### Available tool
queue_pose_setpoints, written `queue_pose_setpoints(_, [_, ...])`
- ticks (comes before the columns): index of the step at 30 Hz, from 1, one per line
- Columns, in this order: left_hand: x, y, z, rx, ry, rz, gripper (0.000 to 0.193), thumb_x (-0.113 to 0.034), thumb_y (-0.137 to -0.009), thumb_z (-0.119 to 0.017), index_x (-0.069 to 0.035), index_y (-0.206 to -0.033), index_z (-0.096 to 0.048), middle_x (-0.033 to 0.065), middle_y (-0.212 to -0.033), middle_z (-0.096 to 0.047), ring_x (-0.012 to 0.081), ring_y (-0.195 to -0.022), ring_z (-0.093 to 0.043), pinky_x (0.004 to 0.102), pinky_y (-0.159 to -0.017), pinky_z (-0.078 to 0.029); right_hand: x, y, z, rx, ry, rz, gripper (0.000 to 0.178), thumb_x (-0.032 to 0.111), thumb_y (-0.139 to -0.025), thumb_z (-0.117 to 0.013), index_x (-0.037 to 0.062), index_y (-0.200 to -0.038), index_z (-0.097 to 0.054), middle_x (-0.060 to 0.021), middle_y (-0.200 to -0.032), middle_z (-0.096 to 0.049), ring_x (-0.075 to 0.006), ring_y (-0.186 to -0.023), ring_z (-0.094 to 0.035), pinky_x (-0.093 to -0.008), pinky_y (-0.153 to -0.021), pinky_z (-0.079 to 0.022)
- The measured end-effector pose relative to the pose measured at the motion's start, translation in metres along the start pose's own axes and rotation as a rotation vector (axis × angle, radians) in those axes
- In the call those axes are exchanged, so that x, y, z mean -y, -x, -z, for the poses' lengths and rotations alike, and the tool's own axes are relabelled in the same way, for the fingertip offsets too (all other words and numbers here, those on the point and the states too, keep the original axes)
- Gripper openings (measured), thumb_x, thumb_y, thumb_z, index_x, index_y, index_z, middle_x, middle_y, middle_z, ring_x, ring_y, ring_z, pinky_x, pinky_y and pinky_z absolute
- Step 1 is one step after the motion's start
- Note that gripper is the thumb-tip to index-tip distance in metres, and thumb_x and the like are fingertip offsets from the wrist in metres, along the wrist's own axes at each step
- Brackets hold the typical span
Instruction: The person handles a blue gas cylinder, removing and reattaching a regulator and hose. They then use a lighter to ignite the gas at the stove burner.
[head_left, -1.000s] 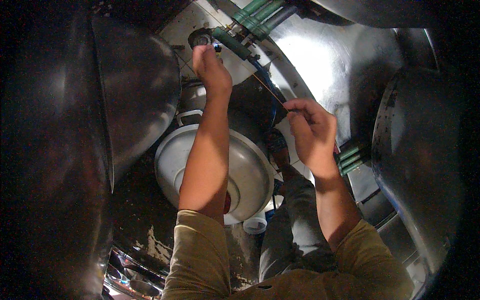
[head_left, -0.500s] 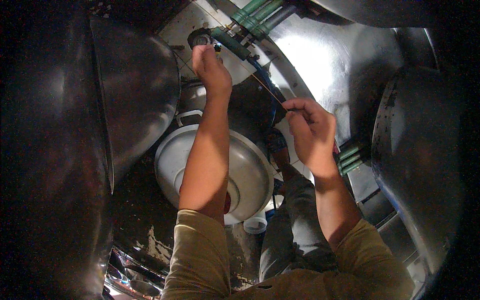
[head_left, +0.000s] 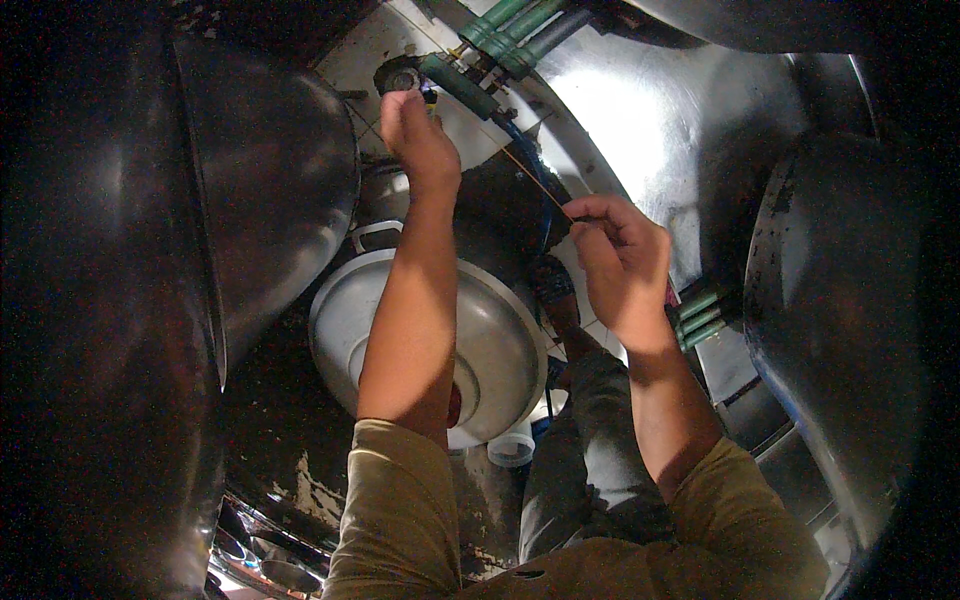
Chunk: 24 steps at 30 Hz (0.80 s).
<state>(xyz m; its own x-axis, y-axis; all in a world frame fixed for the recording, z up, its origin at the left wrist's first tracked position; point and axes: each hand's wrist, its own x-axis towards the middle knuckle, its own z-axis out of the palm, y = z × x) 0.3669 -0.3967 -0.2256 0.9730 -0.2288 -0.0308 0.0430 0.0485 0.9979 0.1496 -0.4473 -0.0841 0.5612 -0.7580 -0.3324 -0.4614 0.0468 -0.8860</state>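
My left hand point(head_left: 420, 140) reaches far forward with its fingers curled. Its thumb and fingertips meet the lower edge of a round dark knob-like fitting point(head_left: 403, 78). What the fingers enclose is hidden, though a small yellow-and-black piece point(head_left: 431, 98) shows beside them. To the right, my right hand point(head_left: 622, 255) pinches the end of a long thin stick point(head_left: 538, 180) between thumb and forefinger. The stick slants up and left toward several green-handled valves point(head_left: 497, 45). Below my left forearm lies a large round metal lid point(head_left: 500, 340) with a side handle point(head_left: 377, 237).
Big curved metal vessels stand at the left point(head_left: 270, 170) and right point(head_left: 850, 330). A shiny metal surface point(head_left: 620, 110) curves along the upper right. More green handles point(head_left: 700, 320) are by my right wrist. A small white container point(head_left: 511, 447) sits near my legs.
My left hand has shifted very slightly left at the round fitting. My right hand and the stick stay almost where they were.
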Motion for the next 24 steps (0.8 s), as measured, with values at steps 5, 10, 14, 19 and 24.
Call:
queue_pose_setpoints(5, [-0.0071,0.0024,-0.004,0.005,0.097,0.079,0.023,-0.024,-0.09,-0.049,-0.002,-0.081,-0.051,0.0034,-0.075,-0.049,0.0134,-0.074,-0.044,0.0312,-0.069,-0.039,0.0003,-0.0008,0.0001,-0.015,-0.003,0.039,0.015,0.005,-0.08,-0.059,0.0008,-0.091,-0.069,-0.0118,-0.068,-0.063,-0.0133,-0.057,-0.057,-0.0289,-0.054,-0.045])
queue_pose_setpoints(10, [-0.0053,0.0024,-0.0018,0.006,0.074,0.059,0.022,-0.023,-0.091,-0.049,-0.003,-0.081,-0.051,0.0016,-0.076,-0.048,0.0115,-0.074,-0.043,0.0299,-0.067,-0.038,0.0007,0.0001,-0.0012,-0.012,-0.01,0.032,0.014,0.005,-0.081,-0.059,0.0006,-0.091,-0.068,-0.0108,-0.066,-0.061,-0.0117,-0.055,-0.054,-0.028,-0.052,-0.043])
queue_pose_setpoints(14, [-0.0046,0.0031,-0.0025,0.024,0.118,0.126,0.021,-0.022,-0.091,-0.049,-0.003,-0.082,-0.051,0.0012,-0.077,-0.047,0.0111,-0.074,-0.043,0.0291,-0.067,-0.037,0.0022,0.0004,0.0006,-0.015,0.029,0.002,0.014,0.005,-0.081,-0.059,0.0006,-0.09,-0.068,-0.0096,-0.063,-0.06,-0.0104,-0.053,-0.052,-0.0272,-0.05,-0.041])
queue_pose_setpoints(19, [-0.0048,0.0023,-0.0036,0.02,0.146,0.077,0.02,-0.022,-0.091,-0.048,-0.004,-0.083,-0.051,0.0008,-0.077,-0.047,0.0108,-0.074,-0.042,0.0286,-0.067,-0.037,0.003,-0.0004,0.0005,-0.017,0.02,0.033,0.013,0.005,-0.082,-0.059,0.0008,-0.09,-0.068,-0.0087,-0.062,-0.059,-0.0102,-0.052,-0.051,-0.027,-0.049,-0.04])
queue_pose_setpoints(24, [-0.0105,0.0038,-0.0051,0.013,0.093,0.105,0.021,-0.023,-0.091,-0.048,-0.005,-0.083,-0.052,0.0011,-0.078,-0.047,0.0106,-0.074,-0.042,0.0285,-0.067,-0.037,0.0001,-0.0007,-0.0006,-0.02,0.004,0.032,0.013,0.006,-0.082,-0.059,0.0004,-0.09,-0.068,-0.0087,-0.061,-0.059,-0.0102,-0.052,-0.051,-0.0273,-0.048,-0.04])
